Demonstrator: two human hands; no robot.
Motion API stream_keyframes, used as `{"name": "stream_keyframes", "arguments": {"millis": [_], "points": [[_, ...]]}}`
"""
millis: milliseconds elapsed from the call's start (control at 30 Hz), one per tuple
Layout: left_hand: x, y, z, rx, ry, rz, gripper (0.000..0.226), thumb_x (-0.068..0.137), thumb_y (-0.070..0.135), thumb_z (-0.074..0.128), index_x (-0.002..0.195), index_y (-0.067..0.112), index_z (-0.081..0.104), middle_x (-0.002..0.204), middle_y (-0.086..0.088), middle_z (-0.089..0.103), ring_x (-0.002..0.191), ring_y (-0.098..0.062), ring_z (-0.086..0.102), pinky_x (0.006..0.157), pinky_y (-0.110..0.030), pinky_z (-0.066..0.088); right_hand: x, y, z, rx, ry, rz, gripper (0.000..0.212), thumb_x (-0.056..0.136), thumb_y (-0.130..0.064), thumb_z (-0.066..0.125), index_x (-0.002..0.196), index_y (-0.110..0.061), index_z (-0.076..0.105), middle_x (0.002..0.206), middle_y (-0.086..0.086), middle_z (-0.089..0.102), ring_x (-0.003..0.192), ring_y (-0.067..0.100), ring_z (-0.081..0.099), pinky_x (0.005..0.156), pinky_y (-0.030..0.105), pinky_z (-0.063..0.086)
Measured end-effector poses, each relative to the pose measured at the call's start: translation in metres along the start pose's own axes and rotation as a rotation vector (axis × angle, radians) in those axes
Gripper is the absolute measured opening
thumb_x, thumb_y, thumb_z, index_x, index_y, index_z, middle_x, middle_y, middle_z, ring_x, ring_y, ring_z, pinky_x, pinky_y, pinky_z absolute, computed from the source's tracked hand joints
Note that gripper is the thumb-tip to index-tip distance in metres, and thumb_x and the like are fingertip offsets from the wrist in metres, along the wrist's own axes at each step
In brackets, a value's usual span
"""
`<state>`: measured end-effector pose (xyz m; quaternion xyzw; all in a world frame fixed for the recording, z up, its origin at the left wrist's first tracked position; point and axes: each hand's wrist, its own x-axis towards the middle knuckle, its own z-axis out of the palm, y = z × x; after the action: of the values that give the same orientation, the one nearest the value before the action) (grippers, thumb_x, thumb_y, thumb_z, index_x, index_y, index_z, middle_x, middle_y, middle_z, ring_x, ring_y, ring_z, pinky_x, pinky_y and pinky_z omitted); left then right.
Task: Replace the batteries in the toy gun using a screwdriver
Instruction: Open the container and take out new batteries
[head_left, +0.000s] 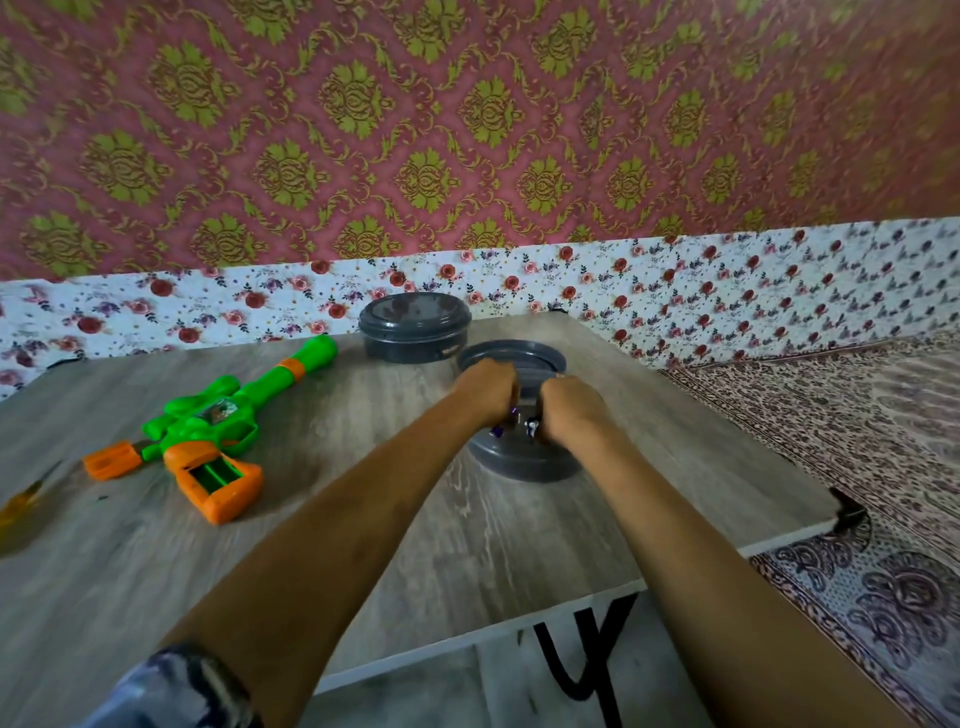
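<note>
A green and orange toy gun lies on the left of the wooden table, its orange grip showing an open battery bay. A yellow-handled screwdriver lies at the far left edge, blurred. My left hand and my right hand are side by side over an open grey round container. Each hand is closed around a small purple and silver item, which looks like a battery. The fingers hide most of both items.
A second grey round container with its lid on stands behind the hands, near the wall. A loose grey lid lies just beyond my hands. A patterned carpet lies to the right of the table.
</note>
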<state>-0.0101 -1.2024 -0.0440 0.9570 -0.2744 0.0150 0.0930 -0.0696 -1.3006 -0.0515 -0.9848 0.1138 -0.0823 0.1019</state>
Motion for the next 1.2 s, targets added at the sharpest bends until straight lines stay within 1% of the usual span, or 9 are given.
{"name": "stream_keyframes", "arguments": {"millis": [100,233,300,467,633,800,967,1100,1200], "points": [[0.002,0.000,0.001,-0.005,-0.096,-0.004,0.023,0.079,0.012,0.072,0.102,0.008,0.070,0.103,-0.010,0.069,0.091,-0.021,0.067,0.085,-0.032,0.055,0.002,0.001,-0.001,0.023,-0.031,0.000,0.016,0.091,-0.012,0.052,0.101,-0.005,0.062,0.098,0.010,0.063,0.094,0.023,0.061,0.090,0.035,0.049],[0.005,-0.004,-0.005,-0.027,-0.079,0.055,0.023,0.080,0.012,0.071,0.102,0.007,0.070,0.107,-0.011,0.069,0.088,-0.020,0.065,0.082,-0.029,0.052,-0.003,0.009,-0.006,0.047,-0.074,-0.038,0.017,0.086,-0.017,0.060,0.098,-0.005,0.065,0.095,0.009,0.064,0.084,0.022,0.060,0.075,0.030,0.048],[0.009,-0.011,-0.015,-0.118,0.033,0.076,0.024,0.082,0.007,0.069,0.105,0.005,0.071,0.107,-0.010,0.070,0.087,-0.019,0.066,0.084,-0.028,0.053,-0.008,0.017,-0.009,0.069,-0.015,-0.068,0.016,0.084,-0.019,0.062,0.095,-0.008,0.067,0.096,0.009,0.067,0.086,0.023,0.064,0.075,0.031,0.051],[0.026,-0.045,-0.025,-0.178,0.204,-0.001,0.022,0.084,0.000,0.063,0.104,0.004,0.072,0.109,-0.010,0.071,0.097,-0.020,0.066,0.089,-0.029,0.052,-0.023,0.041,-0.004,0.206,0.233,-0.001,0.043,0.083,-0.028,0.065,0.122,-0.012,0.056,0.115,0.006,0.064,0.096,0.022,0.063,0.082,0.033,0.053],[0.047,-0.070,-0.004,-0.099,0.074,-0.030,0.031,0.084,-0.003,0.061,0.111,0.010,0.069,0.117,-0.008,0.067,0.104,-0.021,0.062,0.092,-0.030,0.047,-0.021,0.057,0.017,0.401,0.292,0.035,0.042,0.088,-0.034,0.057,0.124,-0.012,0.056,0.113,0.009,0.066,0.098,0.023,0.061,0.075,0.025,0.043],[0.059,-0.073,0.008,-0.005,0.029,0.053,0.024,0.087,0.011,0.062,0.109,0.015,0.069,0.116,-0.006,0.066,0.102,-0.020,0.060,0.090,-0.034,0.048,-0.029,0.055,0.034,0.633,0.466,0.031,0.042,0.093,-0.024,0.052,0.130,-0.005,0.053,0.125,0.011,0.062,0.108,0.017,0.059,0.089,0.019,0.038],[0.066,-0.059,0.011,-0.003,0.144,0.042,0.018,0.091,0.012,0.056,0.103,0.016,0.068,0.108,-0.006,0.068,0.096,-0.023,0.062,0.089,-0.037,0.051,-0.028,0.051,0.037,0.665,0.479,0.032,0.041,0.095,-0.023,0.049,0.132,-0.006,0.051,0.130,0.011,0.058,0.117,0.021,0.056,0.098,0.026,0.039],[0.068,-0.050,-0.011,-0.083,0.267,0.137,0.024,0.088,0.014,0.063,0.111,0.010,0.066,0.109,-0.010,0.068,0.098,-0.026,0.062,0.086,-0.035,0.048,-0.031,0.051,0.037,0.667,0.480,0.031,0.041,0.095,-0.023,0.047,0.133,-0.006,0.050,0.117,0.011,0.065,0.094,0.014,0.060,0.086,0.023,0.044],[0.060,-0.041,-0.039,-0.223,0.384,0.170,0.026,0.087,0.012,0.063,0.113,0.006,0.064,0.110,-0.013,0.067,0.100,-0.026,0.060,0.086,-0.031,0.046,-0.033,0.051,0.035,0.672,0.481,0.041,0.041,0.095,-0.022,0.047,0.133,-0.006,0.050,0.122,0.013,0.063,0.108,0.022,0.060,0.090,0.023,0.040]]}}
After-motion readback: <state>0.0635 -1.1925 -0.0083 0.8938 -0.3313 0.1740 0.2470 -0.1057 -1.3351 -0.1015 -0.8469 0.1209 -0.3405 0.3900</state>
